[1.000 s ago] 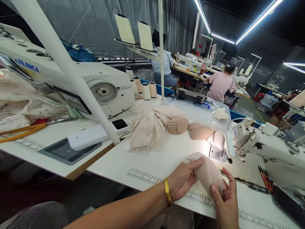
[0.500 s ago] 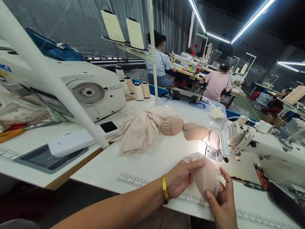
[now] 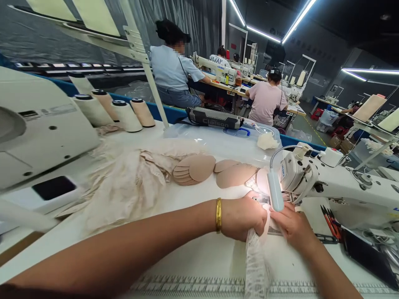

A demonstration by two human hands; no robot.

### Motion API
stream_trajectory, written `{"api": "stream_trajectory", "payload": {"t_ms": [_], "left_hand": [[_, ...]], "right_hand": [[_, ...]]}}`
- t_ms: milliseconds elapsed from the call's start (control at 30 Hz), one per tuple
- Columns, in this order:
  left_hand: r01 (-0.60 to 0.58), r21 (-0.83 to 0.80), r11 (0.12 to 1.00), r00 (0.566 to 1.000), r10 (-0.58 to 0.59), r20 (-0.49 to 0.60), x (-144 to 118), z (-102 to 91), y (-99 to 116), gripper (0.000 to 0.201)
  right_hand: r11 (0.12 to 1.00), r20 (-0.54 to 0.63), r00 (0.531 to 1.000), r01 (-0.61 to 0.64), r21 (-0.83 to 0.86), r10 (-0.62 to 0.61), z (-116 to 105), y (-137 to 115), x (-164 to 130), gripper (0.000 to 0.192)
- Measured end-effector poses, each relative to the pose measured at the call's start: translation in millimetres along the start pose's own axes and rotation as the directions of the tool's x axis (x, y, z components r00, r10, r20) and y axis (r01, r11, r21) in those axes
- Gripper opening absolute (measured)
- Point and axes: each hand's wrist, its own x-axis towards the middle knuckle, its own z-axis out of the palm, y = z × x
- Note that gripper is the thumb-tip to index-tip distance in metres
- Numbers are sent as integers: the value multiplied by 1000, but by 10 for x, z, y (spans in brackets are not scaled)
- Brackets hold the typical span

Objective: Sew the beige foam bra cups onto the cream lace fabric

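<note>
**Hands and lace piece moved up to the sewing machine head**

Both hands had advanced since the earlier frames, from the near edge of the table to the lit area under the sewing machine [image 3: 330,182], and the view had closed in on the work. The left hand [image 3: 243,218], with a gold bangle [image 3: 218,214] on its wrist, was curled and closed over the lace piece [image 3: 256,257], gripping it from the left. The right hand [image 3: 291,224] lay just beside it, fingers folded down on the same piece at the far end. Whether the right fingertips pinched the fabric or only pressed it could not be told; the lamp [image 3: 274,195] on its flexible neck hid part of them.

The lace piece lay on the white table [image 3: 199,257] directly between the two hands, its loose end trailing toward the printed ruler [image 3: 193,286] at the near edge.

Beyond the hands sat a stack of beige foam cups [image 3: 193,169], with a heap of lace fabric [image 3: 131,182] to the left. Four thread cones [image 3: 124,116] stood further back. Other people were seated at machines in the background.
</note>
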Motion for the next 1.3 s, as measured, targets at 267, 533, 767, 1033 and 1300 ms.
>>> {"api": "stream_trajectory", "payload": {"t_ms": [267, 533, 767, 1033, 1300], "left_hand": [[30, 45, 999, 999, -29, -19, -37, -45, 15, 16], [44, 39, 998, 998, -42, -40, -30, -2, -11, 16], [52, 13, 999, 998, -52, -46, -40, 14, -5, 12], [60, 39, 997, 996, -57, -73, -24, 3, -84, 14], [64, 89, 994, 989, -52, -136, -9, 17, -200, 16]], "right_hand": [[996, 78, 993, -90, -26, 92, -2, 33, -146, 38], [987, 92, 982, -162, -12, 163, -32, -2, -97, 37], [985, 103, 981, -169, 18, 166, -27, 6, -113, 36], [980, 116, 973, -200, -16, 201, 1, 18, -170, 39], [996, 78, 993, -92, 7, 91, -37, 3, -137, 33]]}}
